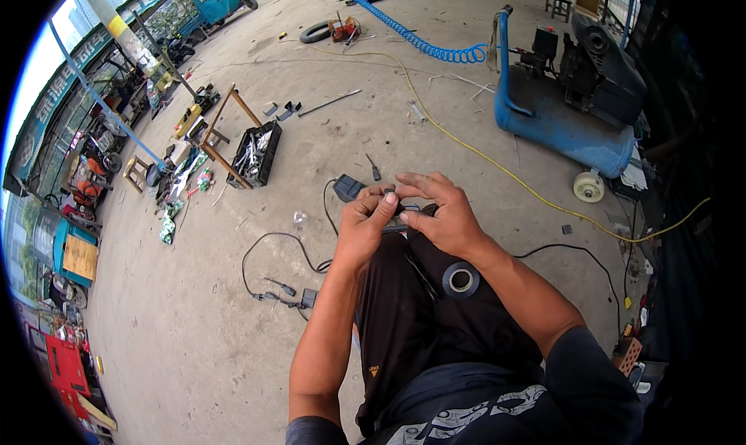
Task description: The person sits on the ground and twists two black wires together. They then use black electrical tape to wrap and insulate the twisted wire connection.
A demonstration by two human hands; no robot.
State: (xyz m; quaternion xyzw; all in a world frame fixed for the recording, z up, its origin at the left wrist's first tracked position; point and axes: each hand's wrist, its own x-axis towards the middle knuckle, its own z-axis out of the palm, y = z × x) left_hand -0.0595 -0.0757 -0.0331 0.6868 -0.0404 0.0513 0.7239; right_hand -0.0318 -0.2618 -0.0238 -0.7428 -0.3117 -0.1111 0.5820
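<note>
My left hand [364,226] is closed, its thumb and fingers pinching a small dark part [391,192] above my lap. Facing it, my right hand [446,218] is closed too, its thumb and forefinger bent around dark pieces close to the left thumb. The fingers hide most of what is between them, so its exact kind is unclear. A roll of black tape [447,283] rests on my dark trousers, below the right hand. On the ground just beyond the hands lie a black box-shaped device [349,187] with a cable and a screwdriver [374,168].
Black cables with plugs [284,288] lie left of my legs. A black crate of tools [256,154] stands farther left beside a wooden frame [225,138]. At right stands a blue air compressor [563,130] with a coiled blue hose [420,41]. A yellow hose [466,146] crosses the concrete.
</note>
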